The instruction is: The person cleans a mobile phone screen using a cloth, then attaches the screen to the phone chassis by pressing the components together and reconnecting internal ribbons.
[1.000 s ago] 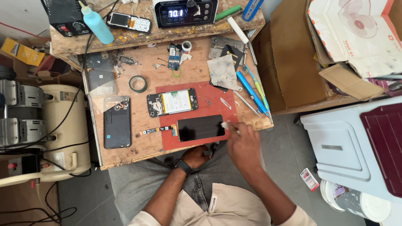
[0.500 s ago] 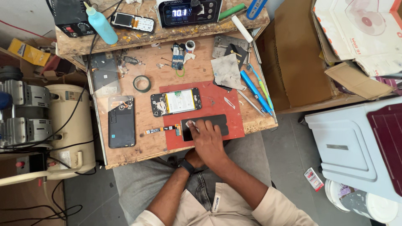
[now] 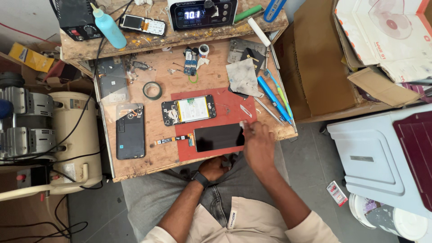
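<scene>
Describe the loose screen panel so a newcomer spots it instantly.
On the wooden bench, find the red mat. The screen panel lies along its near edge, under the right hand. Unlike the opened phone above it, it is plain glossy black with a flex cable trailing left.

This is a small phone-repair workshop. A scuffed wooden counter (image 3: 135, 166) carries a red work mat (image 3: 234, 104), and on that mat lie an opened phone with its battery showing (image 3: 189, 110) and a loose dark screen panel (image 3: 219, 137). Beyond the mat, a raised shelf (image 3: 148, 42) holds a bench unit with a lit digital readout (image 3: 202, 12) and a blue squeeze bottle (image 3: 109, 28). Left of the counter stands a cream air compressor (image 3: 58, 139); right of it sit cardboard boxes (image 3: 324, 58).
</scene>
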